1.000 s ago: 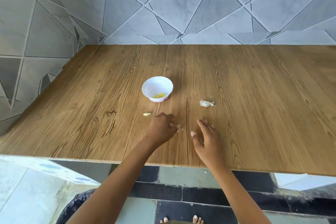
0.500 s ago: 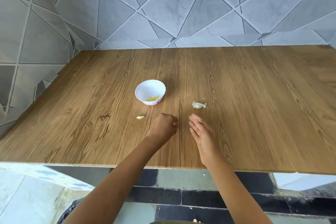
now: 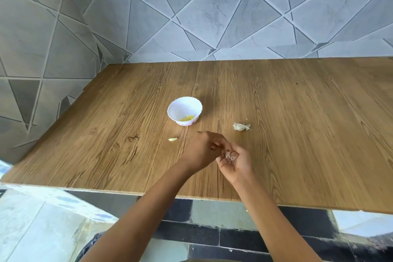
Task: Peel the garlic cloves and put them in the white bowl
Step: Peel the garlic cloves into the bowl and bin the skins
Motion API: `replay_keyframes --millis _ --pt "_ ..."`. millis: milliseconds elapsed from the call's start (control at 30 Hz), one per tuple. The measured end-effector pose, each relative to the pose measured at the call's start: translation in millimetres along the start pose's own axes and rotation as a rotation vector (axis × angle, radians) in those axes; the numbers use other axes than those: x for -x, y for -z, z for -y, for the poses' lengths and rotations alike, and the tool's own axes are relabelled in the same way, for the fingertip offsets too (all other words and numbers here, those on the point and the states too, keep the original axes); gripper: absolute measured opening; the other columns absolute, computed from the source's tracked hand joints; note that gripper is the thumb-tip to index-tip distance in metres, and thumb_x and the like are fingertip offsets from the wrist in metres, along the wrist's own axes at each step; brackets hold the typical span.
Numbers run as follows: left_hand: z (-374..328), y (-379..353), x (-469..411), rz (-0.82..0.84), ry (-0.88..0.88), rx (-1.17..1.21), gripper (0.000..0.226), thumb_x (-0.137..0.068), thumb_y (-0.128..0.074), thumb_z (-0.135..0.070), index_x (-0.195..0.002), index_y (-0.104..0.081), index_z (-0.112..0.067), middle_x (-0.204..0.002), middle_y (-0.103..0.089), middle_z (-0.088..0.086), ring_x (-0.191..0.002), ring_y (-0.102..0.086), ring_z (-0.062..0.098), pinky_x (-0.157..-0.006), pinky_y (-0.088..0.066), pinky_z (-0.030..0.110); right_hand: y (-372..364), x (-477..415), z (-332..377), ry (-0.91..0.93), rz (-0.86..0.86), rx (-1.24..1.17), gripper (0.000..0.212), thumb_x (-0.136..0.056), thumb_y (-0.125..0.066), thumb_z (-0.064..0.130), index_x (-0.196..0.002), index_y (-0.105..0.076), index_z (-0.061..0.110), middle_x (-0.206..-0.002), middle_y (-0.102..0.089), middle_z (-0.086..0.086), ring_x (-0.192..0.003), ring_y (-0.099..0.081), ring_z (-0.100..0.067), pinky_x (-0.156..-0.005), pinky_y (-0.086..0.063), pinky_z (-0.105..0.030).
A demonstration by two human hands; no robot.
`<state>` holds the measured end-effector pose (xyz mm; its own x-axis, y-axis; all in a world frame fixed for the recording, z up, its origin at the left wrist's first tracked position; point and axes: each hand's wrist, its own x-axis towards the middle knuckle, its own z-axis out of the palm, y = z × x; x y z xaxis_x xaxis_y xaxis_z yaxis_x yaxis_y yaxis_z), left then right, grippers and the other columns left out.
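Pale pinkish garlic skins (image 3: pixel 230 155) cupped in right hand (image 3: pixel 238 165) fingers; left hand (image 3: pixel 203 151) fingers curled, hold unclear.

The white bowl (image 3: pixel 184 110) stands mid-table, a peeled clove (image 3: pixel 173 139) lying just near-left of it and an unpeeled garlic piece (image 3: pixel 241 127) well to its right. Bare wood runs between bowl and garlic piece, and across the right half of the table (image 3: pixel 308 134); the tiled wall (image 3: pixel 191 17) closes the far and left sides.

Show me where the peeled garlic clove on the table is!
Head view: the peeled clove lies on the table, nearer than the white bowl, left of the left hand.
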<state>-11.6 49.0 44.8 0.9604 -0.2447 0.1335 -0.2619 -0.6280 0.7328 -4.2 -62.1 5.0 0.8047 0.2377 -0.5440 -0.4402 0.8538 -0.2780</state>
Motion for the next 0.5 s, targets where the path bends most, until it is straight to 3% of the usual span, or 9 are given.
replay_keyframes --millis 100,200,367,433,500 --pt "6.7 8.1 1.2 -0.114 0.099 0.029 0.02 -0.073 -0.068 0.007 -0.075 -0.07 -0.012 -0.069 -0.064 -0.012 -0.063 -0.06 -0.005 -0.062 -0.046 0.007 2.9 -3.4 0.8 -0.008 0.065 -0.062 0.033 -0.1 -0.037 0.015 -0.096 -0.063 -0.004 -0.083 -0.071 -0.017 -0.069 -0.071 -0.023 -0.075 -0.056 -0.03" --pt "24.2 20.7 3.8 -0.126 0.202 -0.122 0.015 -0.079 -0.066 0.003 -0.085 -0.073 -0.008 -0.074 -0.065 -0.009 -0.064 -0.057 -0.002 -0.064 -0.042 0.003 8.9 -2.5 8.2 0.031 0.094 -0.082 0.035 -0.1 -0.035 0.016 -0.101 -0.061 -0.008 -0.092 -0.07 -0.021 -0.079 -0.072 -0.028 -0.078 -0.056 -0.037" --pt "49.6 13.1 14.8 0.013 0.325 -0.294 0.032 -0.082 -0.051 0.008 -0.099 -0.074 -0.008 -0.099 -0.072 0.002 -0.09 -0.066 0.014 -0.077 -0.047 0.015 17.4 -0.7 18.2 0.075 0.071 -0.058 0.036 -0.101 -0.033 0.016 -0.105 -0.06 -0.007 -0.095 -0.071 -0.019 -0.1 -0.064 -0.028 -0.081 -0.055 -0.036" --pt "48.6 3.4 12.6 0.006 0.304 -0.3 0.035 -0.08 -0.05 0.009 -0.1 -0.073 -0.007 -0.101 -0.072 0.004 -0.091 -0.065 0.016 -0.076 -0.046 0.015 18.7 2.1 20.2 0.083 0.069 -0.051 0.036 -0.101 -0.033 0.016 -0.106 -0.06 -0.007 -0.097 -0.07 -0.019 -0.105 -0.061 -0.028 -0.084 -0.055 -0.036" --pt "43.0 -6.3 7.9 -0.001 0.255 -0.312 0.033 -0.081 -0.05 0.009 -0.101 -0.073 -0.006 -0.1 -0.071 0.007 -0.089 -0.065 0.02 -0.079 -0.051 0.025 19.2 5.5 22.0 0.087 0.065 -0.051 0.036 -0.101 -0.032 0.017 -0.107 -0.059 -0.007 -0.102 -0.069 -0.019 -0.106 -0.061 -0.028 -0.088 -0.053 -0.037"
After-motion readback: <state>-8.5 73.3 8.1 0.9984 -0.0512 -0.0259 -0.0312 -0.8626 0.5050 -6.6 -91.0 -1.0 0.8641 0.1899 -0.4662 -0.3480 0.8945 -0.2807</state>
